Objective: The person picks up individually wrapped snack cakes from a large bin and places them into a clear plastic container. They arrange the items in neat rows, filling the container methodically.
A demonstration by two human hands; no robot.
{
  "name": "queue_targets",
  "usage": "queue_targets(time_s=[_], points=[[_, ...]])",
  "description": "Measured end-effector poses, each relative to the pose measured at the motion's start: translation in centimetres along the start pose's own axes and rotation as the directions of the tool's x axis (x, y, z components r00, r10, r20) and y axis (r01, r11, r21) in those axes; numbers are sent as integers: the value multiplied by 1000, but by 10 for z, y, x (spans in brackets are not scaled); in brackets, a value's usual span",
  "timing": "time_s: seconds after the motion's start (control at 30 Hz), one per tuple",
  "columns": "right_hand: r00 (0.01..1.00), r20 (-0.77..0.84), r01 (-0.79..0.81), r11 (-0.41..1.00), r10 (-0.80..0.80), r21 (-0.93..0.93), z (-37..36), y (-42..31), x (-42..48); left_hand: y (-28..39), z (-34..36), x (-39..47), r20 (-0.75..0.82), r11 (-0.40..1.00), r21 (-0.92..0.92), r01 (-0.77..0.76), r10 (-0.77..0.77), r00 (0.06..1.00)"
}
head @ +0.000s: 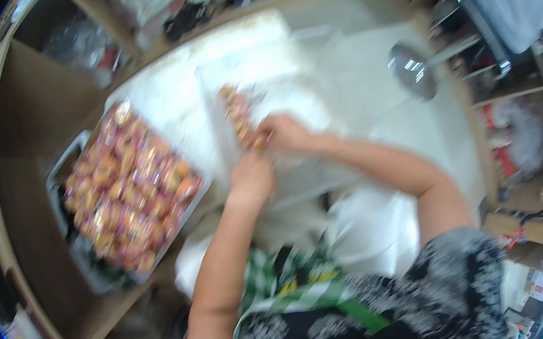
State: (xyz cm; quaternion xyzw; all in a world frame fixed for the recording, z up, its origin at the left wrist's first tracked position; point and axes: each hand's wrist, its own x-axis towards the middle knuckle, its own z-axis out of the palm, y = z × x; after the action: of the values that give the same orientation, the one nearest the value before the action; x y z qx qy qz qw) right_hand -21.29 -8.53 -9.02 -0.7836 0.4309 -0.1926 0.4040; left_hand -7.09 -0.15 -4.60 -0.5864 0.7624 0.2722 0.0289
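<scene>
Before me is a clear, shallow container (pixel 217 120) with a row of small wrapped round items (pixel 237 112), orange and pink, along its left part. At the near end of that row, my left hand (pixel 253 174) and my right hand (pixel 284 134) meet, their fingers on a wrapped item (pixel 260 141). The fingertips are blurred, so which hand grips it is hard to tell. To the left, a pale bin (pixel 177 237) is heaped with many more wrapped round items (pixel 128 189).
Wooden shelving with plastic bags (pixel 82 45) surrounds the floor area. A stool or stand with a round metal base (pixel 414 70) is at the right. A white foam-like slab (pixel 163 101) lies under the container. More bags (pixel 522 139) fill the right shelf.
</scene>
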Motion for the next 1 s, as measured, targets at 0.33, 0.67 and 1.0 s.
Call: queue_targets(time_s=[0.33,0.67,1.0], points=[[982,52,188,956,-181,-225,12,8,-11,-6,51,21,7,996,63,68,-68,998],[983,58,184,935,-175,-302,24,22,-6,0,65,16,-324,999,37,11,1,946],[967,82,-228,965,240,-132,-12,-6,-17,10,37,4,-179,968,227,111,-71,981]])
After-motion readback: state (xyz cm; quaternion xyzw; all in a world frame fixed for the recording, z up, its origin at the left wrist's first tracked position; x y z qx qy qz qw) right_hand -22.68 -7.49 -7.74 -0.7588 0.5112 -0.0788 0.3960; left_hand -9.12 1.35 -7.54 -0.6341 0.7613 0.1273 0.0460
